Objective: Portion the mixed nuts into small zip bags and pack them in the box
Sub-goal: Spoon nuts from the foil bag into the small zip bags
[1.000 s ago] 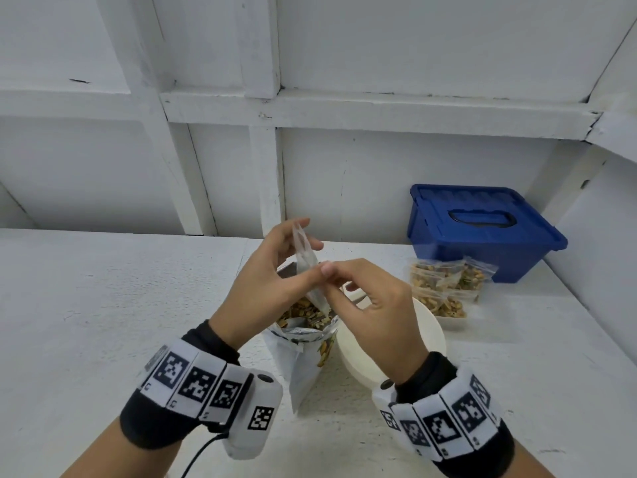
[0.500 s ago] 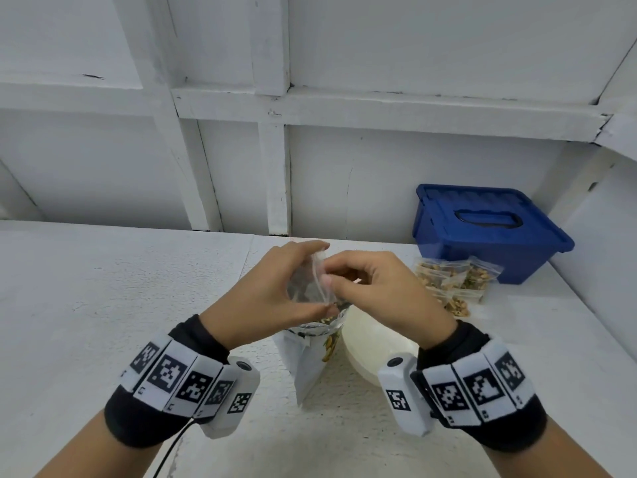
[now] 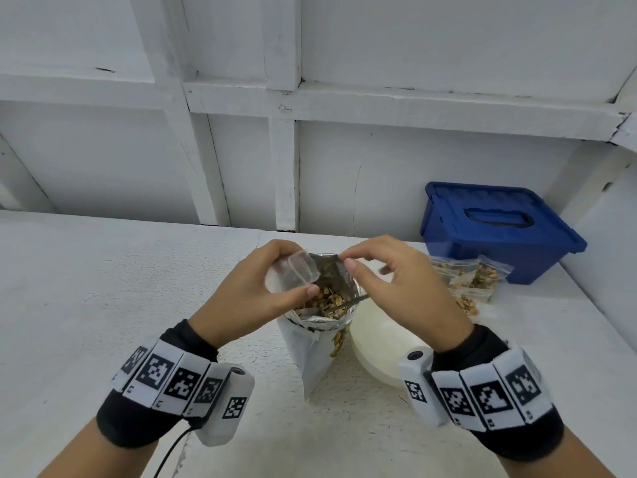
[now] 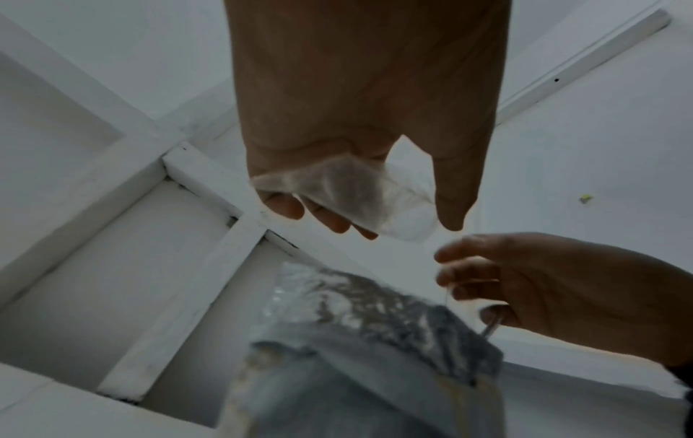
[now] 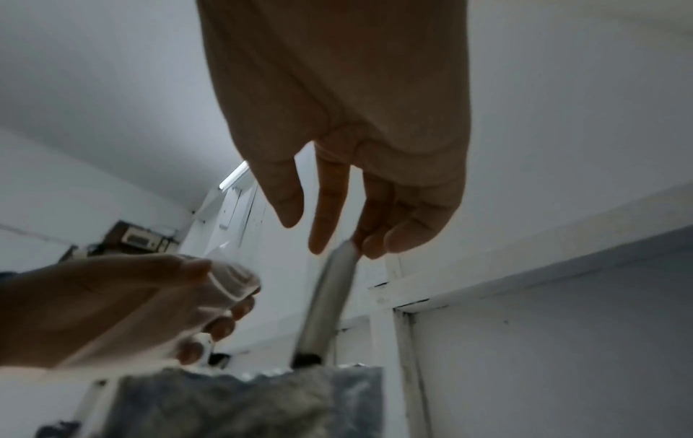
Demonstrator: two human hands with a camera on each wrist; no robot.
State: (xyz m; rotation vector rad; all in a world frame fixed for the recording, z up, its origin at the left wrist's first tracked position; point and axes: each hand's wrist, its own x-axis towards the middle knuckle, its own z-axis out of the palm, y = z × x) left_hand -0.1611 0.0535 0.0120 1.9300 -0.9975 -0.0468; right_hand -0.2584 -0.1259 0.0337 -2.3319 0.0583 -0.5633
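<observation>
My left hand (image 3: 305, 269) grips a small empty clear zip bag (image 3: 293, 276) at the far left rim of the open foil-lined nut bag (image 3: 310, 350); the wrist view shows the zip bag (image 4: 349, 189) bunched between fingers and thumb. Mixed nuts (image 3: 324, 300) fill the nut bag, and a metal spoon handle (image 3: 356, 299) sticks out of it to the right. My right hand (image 3: 348, 258) hovers over the bag's mouth. Its fingertips (image 5: 369, 249) touch the end of the spoon handle (image 5: 330, 296), with the thumb apart.
A white bowl (image 3: 375, 343) sits right of the nut bag, under my right wrist. Several filled zip bags (image 3: 468, 277) lie in front of the blue lidded box (image 3: 496, 232) at the back right. A white wall bounds the table behind and to the right.
Both hands came down from pulling the zip bag open. The right hand let go of the bag and went to the spoon handle; the left hand keeps the bag.
</observation>
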